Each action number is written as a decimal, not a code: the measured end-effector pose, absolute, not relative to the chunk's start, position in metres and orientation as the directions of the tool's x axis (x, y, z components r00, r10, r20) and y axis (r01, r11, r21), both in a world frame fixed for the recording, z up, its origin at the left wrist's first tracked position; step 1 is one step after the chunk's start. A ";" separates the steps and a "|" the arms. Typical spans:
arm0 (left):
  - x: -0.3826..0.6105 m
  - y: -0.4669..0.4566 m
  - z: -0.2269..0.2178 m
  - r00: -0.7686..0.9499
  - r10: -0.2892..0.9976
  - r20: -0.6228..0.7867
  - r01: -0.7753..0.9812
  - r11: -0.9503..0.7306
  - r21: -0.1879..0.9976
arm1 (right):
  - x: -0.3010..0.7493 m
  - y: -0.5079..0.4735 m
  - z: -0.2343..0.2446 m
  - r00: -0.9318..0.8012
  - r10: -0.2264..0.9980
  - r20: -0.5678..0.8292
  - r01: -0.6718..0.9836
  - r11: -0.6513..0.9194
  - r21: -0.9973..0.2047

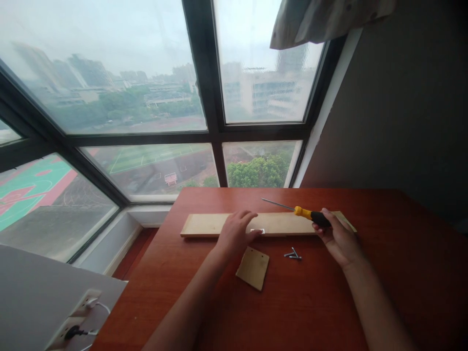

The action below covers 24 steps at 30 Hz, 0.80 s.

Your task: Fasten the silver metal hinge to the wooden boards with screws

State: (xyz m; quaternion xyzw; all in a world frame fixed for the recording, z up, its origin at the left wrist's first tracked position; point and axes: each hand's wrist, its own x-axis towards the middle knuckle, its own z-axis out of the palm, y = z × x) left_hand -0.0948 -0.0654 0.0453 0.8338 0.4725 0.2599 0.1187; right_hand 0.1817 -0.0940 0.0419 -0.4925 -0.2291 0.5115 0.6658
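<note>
My right hand (338,236) is closed around the black part of a screwdriver's handle. The screwdriver (302,211) has a yellow and black handle, and its thin metal shaft points left above a long pale wooden board (287,223). My left hand (237,228) is over the board's middle, fingers curved and apart from the thumb, with nothing seen between them. Close to that thumb, a small white-edged marking or plate (258,231) shows at the board's near edge. A small tan wooden piece (254,268) with two holes lies nearer me. Several screws (293,254) lie to its right.
The reddish-brown table (292,312) carries all these things. Behind it stand large windows with dark frames (215,134). A wall outlet with a black plug (73,332) and white cable is at the lower left. A curtain (329,19) hangs at the top right.
</note>
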 end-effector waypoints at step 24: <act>-0.118 -0.063 0.027 0.438 0.856 0.274 0.817 -0.507 0.275 | 0.165 -0.076 0.139 0.148 0.958 0.244 0.619 0.102 -0.779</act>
